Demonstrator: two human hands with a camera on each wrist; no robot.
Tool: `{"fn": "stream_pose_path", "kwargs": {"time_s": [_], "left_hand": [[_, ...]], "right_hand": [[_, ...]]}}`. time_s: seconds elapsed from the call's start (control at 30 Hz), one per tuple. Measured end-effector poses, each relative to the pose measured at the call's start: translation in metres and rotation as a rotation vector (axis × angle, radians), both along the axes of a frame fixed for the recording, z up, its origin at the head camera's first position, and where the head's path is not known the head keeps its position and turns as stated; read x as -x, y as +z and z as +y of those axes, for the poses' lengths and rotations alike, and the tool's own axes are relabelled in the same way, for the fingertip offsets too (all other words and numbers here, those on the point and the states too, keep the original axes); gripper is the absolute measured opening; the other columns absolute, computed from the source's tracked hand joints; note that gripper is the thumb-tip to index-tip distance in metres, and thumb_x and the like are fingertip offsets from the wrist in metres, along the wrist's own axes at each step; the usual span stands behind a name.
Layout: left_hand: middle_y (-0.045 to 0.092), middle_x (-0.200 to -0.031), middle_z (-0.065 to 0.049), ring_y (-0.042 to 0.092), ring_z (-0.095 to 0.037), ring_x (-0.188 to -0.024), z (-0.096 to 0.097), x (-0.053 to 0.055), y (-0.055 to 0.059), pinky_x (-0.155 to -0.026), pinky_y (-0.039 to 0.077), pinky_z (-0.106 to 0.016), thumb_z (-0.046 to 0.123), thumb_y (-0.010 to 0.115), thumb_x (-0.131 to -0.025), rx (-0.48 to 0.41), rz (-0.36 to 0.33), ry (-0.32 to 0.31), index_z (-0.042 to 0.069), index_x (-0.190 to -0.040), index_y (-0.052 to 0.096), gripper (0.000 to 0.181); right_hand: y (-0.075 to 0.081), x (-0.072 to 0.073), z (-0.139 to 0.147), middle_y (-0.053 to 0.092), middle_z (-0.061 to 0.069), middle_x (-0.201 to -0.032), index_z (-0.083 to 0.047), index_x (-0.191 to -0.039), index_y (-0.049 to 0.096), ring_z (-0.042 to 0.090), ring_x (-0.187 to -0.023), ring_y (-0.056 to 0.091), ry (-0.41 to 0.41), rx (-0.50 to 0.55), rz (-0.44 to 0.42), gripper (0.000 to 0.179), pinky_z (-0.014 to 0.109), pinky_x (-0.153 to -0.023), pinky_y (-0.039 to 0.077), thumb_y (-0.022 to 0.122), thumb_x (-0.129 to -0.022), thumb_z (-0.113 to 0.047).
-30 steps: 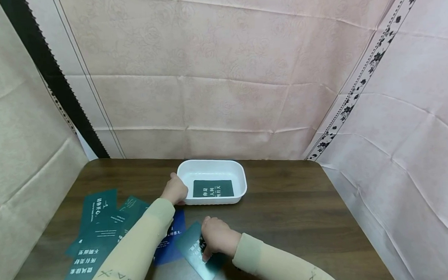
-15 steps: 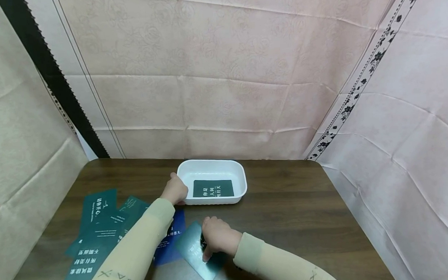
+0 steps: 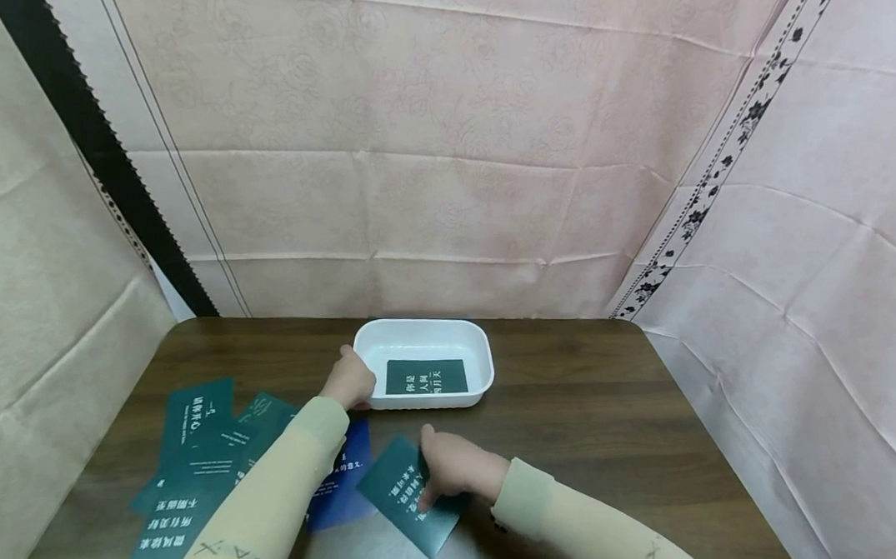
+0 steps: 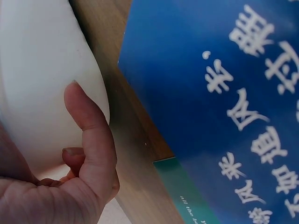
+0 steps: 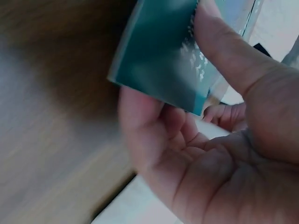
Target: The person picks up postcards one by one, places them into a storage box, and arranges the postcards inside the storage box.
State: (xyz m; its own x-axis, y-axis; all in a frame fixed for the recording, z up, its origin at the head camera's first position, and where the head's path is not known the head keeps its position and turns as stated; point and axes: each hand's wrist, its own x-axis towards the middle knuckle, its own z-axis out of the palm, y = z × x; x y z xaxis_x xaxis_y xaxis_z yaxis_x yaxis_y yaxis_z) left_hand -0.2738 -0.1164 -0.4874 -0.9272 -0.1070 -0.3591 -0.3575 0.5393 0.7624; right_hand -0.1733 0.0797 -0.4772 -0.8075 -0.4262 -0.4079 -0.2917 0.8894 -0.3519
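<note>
My left hand (image 3: 350,380) grips the left end of a white plastic tray (image 3: 453,401), its thumb along the outer wall in the left wrist view. One dark green card (image 3: 425,376) with white lettering lies inside the tray. Nearer the front, my right hand (image 3: 459,465) pinches another green card (image 3: 397,487) between thumb and fingers. The right wrist view shows the thumb on the printed face of this green card (image 5: 154,51) and fingers beneath it. Left of it lies a blue card (image 3: 348,496), partly hidden by my left sleeve.
Several green cards (image 3: 180,500) overlap on the left of the brown wooden table (image 3: 574,424), some partly behind my left forearm. Pale patterned cloth (image 3: 429,188) hangs along the table's back edge and both sides.
My right hand has shifted slightly right with the green card, which has tilted so its glare is gone and its lettering shows. The left hand and tray have stayed put.
</note>
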Motion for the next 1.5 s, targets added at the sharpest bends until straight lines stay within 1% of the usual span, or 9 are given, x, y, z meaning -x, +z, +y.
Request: {"fn": "stream_pose_path", "kwargs": {"time_s": [0.23,0.4,0.47,0.63,0.77,0.97,1.13,1.3,1.5], "left_hand": [[0.041,-0.121,-0.032,0.057,-0.038,-0.09,-0.001,0.001,0.0,-0.053,0.057,-0.036,0.0,0.052,-0.091,-0.007,0.0,0.001,-0.002,-0.148,-0.006,0.081],[0.041,-0.121,-0.031,0.058,-0.038,-0.09,-0.001,0.001,0.0,-0.053,0.057,-0.035,-0.001,0.053,-0.091,-0.018,-0.006,0.006,-0.001,-0.148,-0.008,0.083],[0.041,-0.121,-0.03,0.058,-0.037,-0.09,-0.002,0.001,0.0,-0.054,0.057,-0.035,-0.001,0.053,-0.091,-0.017,-0.008,0.006,-0.001,-0.148,-0.008,0.084],[0.041,-0.121,-0.031,0.057,-0.038,-0.09,-0.002,0.001,-0.001,-0.054,0.057,-0.036,-0.001,0.054,-0.091,-0.013,-0.006,0.002,-0.001,-0.148,-0.008,0.085],[0.041,-0.12,-0.031,0.058,-0.037,-0.088,-0.002,0.003,-0.001,-0.054,0.057,-0.036,-0.001,0.054,-0.09,-0.012,-0.009,0.006,-0.001,-0.148,-0.008,0.085],[0.042,-0.12,-0.03,0.058,-0.037,-0.088,-0.001,0.003,0.001,-0.053,0.057,-0.036,-0.001,0.055,-0.09,-0.01,-0.008,0.009,-0.001,-0.148,-0.007,0.085],[0.042,-0.121,-0.031,0.058,-0.037,-0.089,-0.001,0.002,0.002,-0.052,0.057,-0.035,-0.002,0.054,-0.09,-0.011,-0.006,0.006,-0.001,-0.148,-0.008,0.085],[0.042,-0.12,-0.031,0.058,-0.037,-0.088,-0.001,0.001,0.002,-0.052,0.057,-0.035,-0.001,0.054,-0.09,-0.004,-0.006,0.006,-0.001,-0.148,-0.006,0.083],[0.043,-0.121,-0.03,0.057,-0.038,-0.09,-0.001,0.001,0.0,-0.052,0.057,-0.035,0.0,0.055,-0.09,0.002,-0.003,0.006,-0.001,-0.148,-0.005,0.084]], "right_hand": [[0.007,0.012,0.025,0.055,0.0,-0.09,-0.011,-0.112,0.052,0.013,-0.076,0.054,0.015,0.086,0.016,0.053,0.029,-0.07,0.053,0.085,-0.073,-0.024],[0.021,0.023,0.039,0.058,-0.002,-0.089,-0.012,-0.108,0.059,0.012,-0.076,0.055,0.026,0.116,0.036,0.029,0.029,-0.069,0.054,0.075,-0.085,-0.016],[0.028,0.027,0.045,0.058,-0.003,-0.088,-0.013,-0.105,0.06,0.011,-0.076,0.056,0.033,0.128,0.042,0.022,0.029,-0.069,0.054,0.072,-0.087,-0.014],[0.046,0.034,0.058,0.06,-0.003,-0.091,-0.013,-0.106,0.062,0.013,-0.079,0.057,0.054,0.147,0.043,0.018,0.03,-0.073,0.054,0.069,-0.089,-0.01],[0.061,0.041,0.066,0.061,-0.001,-0.094,-0.014,-0.108,0.062,0.015,-0.079,0.057,0.072,0.128,0.051,0.017,0.031,-0.073,0.054,0.066,-0.092,-0.011],[0.083,0.053,0.072,0.06,-0.001,-0.092,-0.016,-0.108,0.062,0.017,-0.08,0.057,0.085,0.104,0.106,0.014,0.033,-0.073,0.053,0.064,-0.094,-0.013],[0.102,0.064,0.072,0.06,-0.002,-0.095,-0.017,-0.108,0.063,0.017,-0.084,0.056,0.081,0.117,0.155,0.014,0.034,-0.077,0.052,0.063,-0.094,-0.014],[0.114,0.078,0.07,0.061,-0.001,-0.095,-0.018,-0.107,0.063,0.017,-0.084,0.057,0.077,0.175,0.201,0.012,0.033,-0.075,0.053,0.062,-0.096,-0.015],[0.121,0.099,0.064,0.061,0.001,-0.091,-0.016,-0.105,0.062,0.019,-0.083,0.058,0.053,0.253,0.237,0.009,0.032,-0.074,0.053,0.061,-0.096,-0.014]]}}
